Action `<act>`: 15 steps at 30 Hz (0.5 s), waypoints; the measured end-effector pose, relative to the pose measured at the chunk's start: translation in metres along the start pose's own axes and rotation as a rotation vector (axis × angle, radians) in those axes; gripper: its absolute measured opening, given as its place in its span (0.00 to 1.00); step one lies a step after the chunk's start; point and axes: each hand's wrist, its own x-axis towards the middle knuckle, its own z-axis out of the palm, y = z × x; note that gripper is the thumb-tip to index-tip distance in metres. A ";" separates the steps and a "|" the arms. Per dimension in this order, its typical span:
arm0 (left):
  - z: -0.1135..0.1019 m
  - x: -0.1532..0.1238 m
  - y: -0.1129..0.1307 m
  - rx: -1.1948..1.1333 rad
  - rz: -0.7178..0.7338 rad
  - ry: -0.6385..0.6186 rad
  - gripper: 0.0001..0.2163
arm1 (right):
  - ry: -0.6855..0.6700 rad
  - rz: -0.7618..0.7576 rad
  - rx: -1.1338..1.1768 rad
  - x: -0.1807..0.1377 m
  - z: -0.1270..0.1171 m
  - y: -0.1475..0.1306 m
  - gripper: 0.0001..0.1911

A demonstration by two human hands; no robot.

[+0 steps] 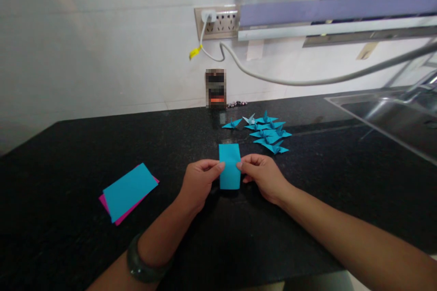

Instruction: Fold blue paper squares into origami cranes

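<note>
A folded sheet of blue paper [230, 166] stands as a narrow rectangle just above the black counter [68, 154]. My left hand [200, 182] pinches its left edge with thumb and fingers closed. My right hand [261, 175] pinches the right edge the same way. A dark green bangle [139, 266] sits on my left wrist. Behind the paper lie several folded blue paper cranes [268, 132].
A stack of flat paper, blue over pink [128, 191], lies on the counter to the left. A steel sink [392, 113] is at the right. A wall socket [216, 22] with a white cable [273, 79] and a small blurred object [215, 88] stand at the back.
</note>
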 end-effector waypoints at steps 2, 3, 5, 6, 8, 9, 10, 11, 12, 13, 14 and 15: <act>0.001 -0.001 0.001 0.037 -0.027 -0.072 0.08 | 0.045 -0.019 0.039 0.001 -0.001 0.000 0.14; 0.002 -0.002 0.001 0.065 -0.043 -0.117 0.08 | 0.067 -0.033 0.053 0.001 -0.001 -0.001 0.14; 0.003 -0.004 0.002 0.126 -0.069 -0.196 0.08 | 0.086 -0.055 0.043 0.002 -0.004 -0.002 0.14; 0.004 -0.004 0.002 0.151 -0.070 -0.214 0.08 | 0.083 -0.067 0.015 0.003 -0.005 -0.003 0.14; 0.003 -0.003 0.002 0.202 -0.009 -0.160 0.11 | 0.068 -0.140 -0.106 0.003 -0.008 -0.005 0.13; 0.003 -0.003 0.002 0.242 0.065 -0.095 0.13 | 0.059 -0.217 -0.202 0.003 -0.010 -0.006 0.12; 0.001 -0.002 0.001 0.301 0.172 -0.020 0.17 | 0.051 -0.324 -0.313 0.003 -0.011 -0.007 0.10; 0.000 -0.002 0.001 0.372 0.309 0.066 0.21 | 0.033 -0.455 -0.429 0.002 -0.012 -0.008 0.08; -0.001 -0.001 0.001 0.481 0.460 0.092 0.23 | 0.003 -0.594 -0.540 0.000 -0.012 -0.009 0.06; -0.002 -0.001 0.001 0.588 0.587 0.055 0.20 | -0.035 -0.725 -0.636 -0.001 -0.012 -0.009 0.05; -0.003 -0.001 0.002 0.675 0.697 -0.004 0.15 | -0.081 -0.831 -0.714 -0.003 -0.012 -0.009 0.05; -0.004 -0.002 0.002 0.746 0.776 -0.071 0.10 | -0.119 -0.910 -0.773 -0.004 -0.012 -0.009 0.05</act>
